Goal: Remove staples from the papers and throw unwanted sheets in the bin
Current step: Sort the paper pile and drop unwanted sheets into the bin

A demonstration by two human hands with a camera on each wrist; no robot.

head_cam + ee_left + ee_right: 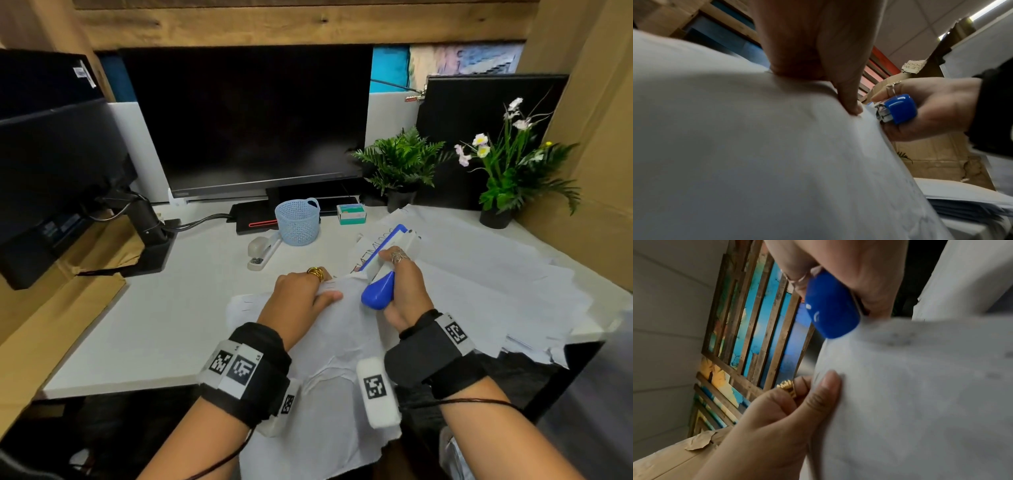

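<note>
1. Blue-and-white staple remover (383,270) sits in my right hand (404,291), fingers curled round its body, its metal nose at the paper's edge.
2. My left hand (301,298) pinches the stapled sheets (342,329), thumb (824,394) on top, just beside that nose.
3. Loose papers (496,274) spread right of my grip; the mesh basket (297,221) stands beyond it.

Two hands – the left hand (301,298) and the right hand (407,291). Two staplers – a blue one (380,291) near, a white one (262,251) farther left. One basket (297,222), one small box (351,213), two potted plants (400,164) (513,164), two dark screens (246,120) (51,154). The loose paper sheets (479,274) on the right overlap too much to count.
</note>
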